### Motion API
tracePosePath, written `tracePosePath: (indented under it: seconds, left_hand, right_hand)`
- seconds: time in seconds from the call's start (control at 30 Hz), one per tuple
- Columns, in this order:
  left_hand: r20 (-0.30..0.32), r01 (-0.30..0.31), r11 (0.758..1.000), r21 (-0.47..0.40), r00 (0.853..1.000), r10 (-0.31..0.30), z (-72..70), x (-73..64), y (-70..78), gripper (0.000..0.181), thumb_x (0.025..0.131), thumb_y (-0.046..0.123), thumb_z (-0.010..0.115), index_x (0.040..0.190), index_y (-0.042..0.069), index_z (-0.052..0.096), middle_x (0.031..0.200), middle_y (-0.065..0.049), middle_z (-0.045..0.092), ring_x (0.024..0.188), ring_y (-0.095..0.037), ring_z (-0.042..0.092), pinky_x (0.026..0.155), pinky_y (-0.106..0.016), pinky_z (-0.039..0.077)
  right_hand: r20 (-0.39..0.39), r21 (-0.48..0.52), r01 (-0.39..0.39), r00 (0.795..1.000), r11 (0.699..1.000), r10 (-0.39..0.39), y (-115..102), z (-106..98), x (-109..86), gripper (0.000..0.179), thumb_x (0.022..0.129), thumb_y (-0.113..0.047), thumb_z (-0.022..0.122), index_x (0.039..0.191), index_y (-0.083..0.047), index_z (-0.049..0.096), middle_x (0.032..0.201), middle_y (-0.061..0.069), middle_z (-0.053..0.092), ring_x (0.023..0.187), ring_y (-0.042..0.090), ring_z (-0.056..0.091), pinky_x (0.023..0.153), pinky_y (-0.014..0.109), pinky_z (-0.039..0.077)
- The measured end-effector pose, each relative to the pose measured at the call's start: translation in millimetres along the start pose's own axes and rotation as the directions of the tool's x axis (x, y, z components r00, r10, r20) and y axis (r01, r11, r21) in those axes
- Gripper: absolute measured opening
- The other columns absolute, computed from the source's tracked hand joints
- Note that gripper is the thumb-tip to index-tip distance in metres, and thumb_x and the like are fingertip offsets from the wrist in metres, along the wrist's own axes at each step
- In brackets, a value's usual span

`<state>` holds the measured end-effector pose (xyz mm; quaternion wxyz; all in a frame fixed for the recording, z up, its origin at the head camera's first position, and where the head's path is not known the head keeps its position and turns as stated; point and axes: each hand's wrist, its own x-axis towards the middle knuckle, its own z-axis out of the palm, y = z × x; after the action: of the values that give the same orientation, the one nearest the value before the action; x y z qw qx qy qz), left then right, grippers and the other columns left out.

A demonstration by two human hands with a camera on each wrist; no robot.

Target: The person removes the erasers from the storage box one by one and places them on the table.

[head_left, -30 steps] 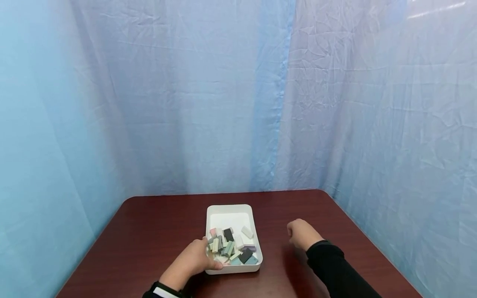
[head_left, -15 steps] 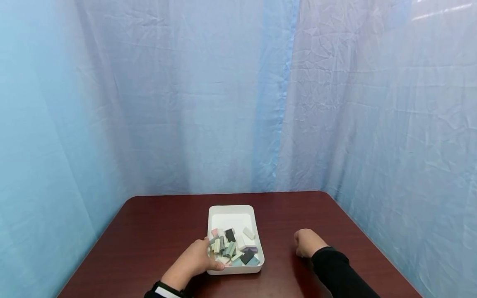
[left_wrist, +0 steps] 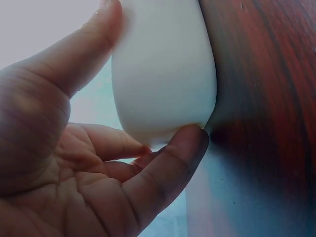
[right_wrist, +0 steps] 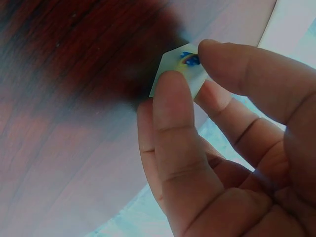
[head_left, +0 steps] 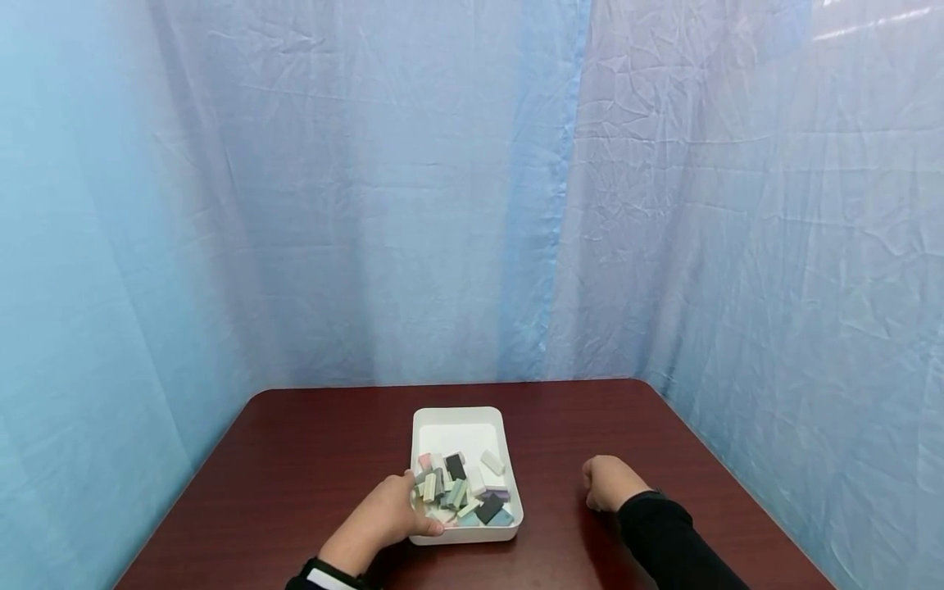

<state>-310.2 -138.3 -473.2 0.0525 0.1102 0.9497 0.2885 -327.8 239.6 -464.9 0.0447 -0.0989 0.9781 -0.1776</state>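
In the head view, a white plastic tray (head_left: 457, 434) lies on the table and holds several small oblong blocks (head_left: 456, 493) in pastel, white and dark grey, heaped towards its near end. My left hand (head_left: 387, 510) grips the tray's near left corner, thumb on the front side and fingers along the left. The left wrist view shows the fingertips against the tray wall (left_wrist: 165, 69). To the right of the tray, my right hand (head_left: 612, 483) is low over the table. It pinches a pale block (right_wrist: 169, 61) with a blue and yellow print, seen only in the right wrist view.
The dark red-brown table (head_left: 295, 467) has rounded far corners. Light blue curtains (head_left: 442, 205) hang behind it and on both sides. The right hand is a short way from the tray's right wall.
The right hand has shifted slightly right and nearer to me, then stays almost still. The left hand keeps its grip on the tray, which shows no clear movement on the table.
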Motion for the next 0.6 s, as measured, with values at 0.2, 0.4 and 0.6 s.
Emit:
tracePosePath:
  seconds: [0.2,0.4,0.6]
  left_hand:
    - [-0.002,0.002,1.0,-0.008,1.0,-0.002,-0.7,-0.8,1.2,0.104,0.06,0.051,0.09,0.129,-0.015,0.05,0.121,-0.029,0.057,0.11,-0.036,0.055,0.089,-0.054,0.046]
    - [0.001,0.005,1.0,-0.006,1.0,-0.005,-1.1,-1.9,2.5,0.104,0.06,0.05,0.09,0.13,-0.015,0.049,0.122,-0.03,0.056,0.11,-0.037,0.055,0.09,-0.054,0.046]
    - [-0.012,-0.014,1.0,-0.004,1.0,0.014,-1.8,-3.6,3.1,0.104,0.06,0.05,0.091,0.129,-0.016,0.05,0.12,-0.03,0.057,0.107,-0.036,0.056,0.088,-0.054,0.047]
  right_hand:
    - [0.013,0.012,-0.003,1.0,1.0,0.003,-0.6,-0.9,-1.2,0.022,0.078,0.006,0.072,0.073,-0.009,0.057,0.068,0.003,0.052,0.059,0.019,0.044,0.055,0.033,0.036]
    - [0.029,0.024,-0.034,0.999,0.999,0.033,0.9,-0.4,2.0,0.012,0.079,0.002,0.071,0.082,-0.006,0.062,0.073,0.006,0.056,0.06,0.019,0.046,0.058,0.035,0.037]
    - [-0.035,0.01,-0.048,0.998,0.999,0.048,-8.4,-4.5,3.1,0.031,0.084,-0.006,0.07,0.113,0.0,0.063,0.096,0.013,0.061,0.073,0.023,0.056,0.068,0.042,0.047]
